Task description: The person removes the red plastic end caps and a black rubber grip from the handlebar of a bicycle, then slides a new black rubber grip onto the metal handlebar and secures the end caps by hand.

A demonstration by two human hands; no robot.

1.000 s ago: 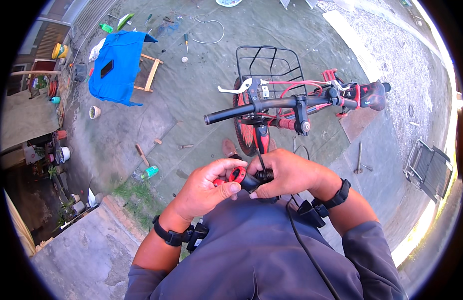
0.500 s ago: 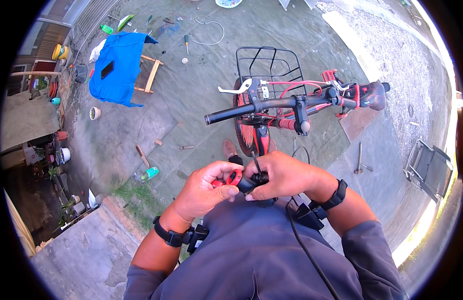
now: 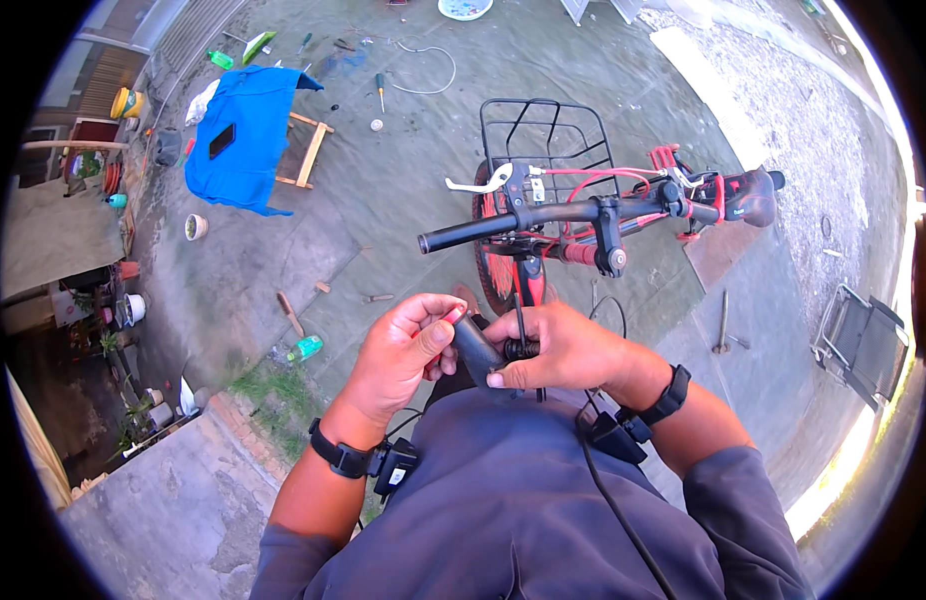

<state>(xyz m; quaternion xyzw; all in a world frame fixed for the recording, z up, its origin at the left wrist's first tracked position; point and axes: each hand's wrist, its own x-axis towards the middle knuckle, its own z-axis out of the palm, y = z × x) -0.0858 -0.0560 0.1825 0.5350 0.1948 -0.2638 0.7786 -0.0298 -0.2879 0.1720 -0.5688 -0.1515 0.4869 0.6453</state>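
Observation:
Above my lap, a black rubber handlebar grip slants between my two hands. My left hand pinches a red ring at the grip's upper end, thumb on the near side. My right hand is closed around the grip's lower end, and also holds what looks like a folding hex key set, one dark key sticking up. Its lower part is hidden by my fingers. Beyond my hands stands a bicycle with a black handlebar; the bar's left end is bare, beside a white brake lever.
A black wire basket sits over the bicycle's front wheel. Far left, a blue cloth with a phone covers a wooden stool. A hammer, a screwdriver and a green bottle lie on the ground. A folded chair stands right.
My left hand has risen and turned, so the red ring no longer faces up and sits at the grip's upper end. More of the black grip shows. My right hand has hardly moved.

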